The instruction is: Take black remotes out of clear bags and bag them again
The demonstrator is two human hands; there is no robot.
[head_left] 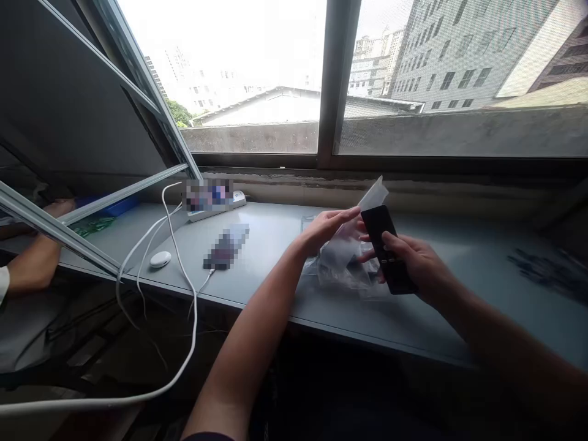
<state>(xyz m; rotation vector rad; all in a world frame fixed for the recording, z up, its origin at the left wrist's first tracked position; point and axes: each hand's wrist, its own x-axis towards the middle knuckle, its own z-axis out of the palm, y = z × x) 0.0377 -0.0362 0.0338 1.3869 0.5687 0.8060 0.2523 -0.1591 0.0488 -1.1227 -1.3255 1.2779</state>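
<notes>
A black remote control (377,228) with small buttons is tilted above the grey desk, gripped by my right hand (420,266) with the thumb on its face. To its left, my left hand (327,230) has its fingertips on a translucent plastic bag (374,195), whose upper end sticks up behind the remote. The remote hides part of the bag and some fingertips. Beneath both hands, crumpled clear plastic bags (337,266) lie on the desk (275,263); something dark shows among them, too unclear to name.
A white power strip (239,198), a round white device (160,260) and a blurred-out object (226,246) on a cable stand left. White cables (195,318) hang over the front edge. A metal frame (151,104) separates another person's arm (41,260). Dark items (546,269) lie right.
</notes>
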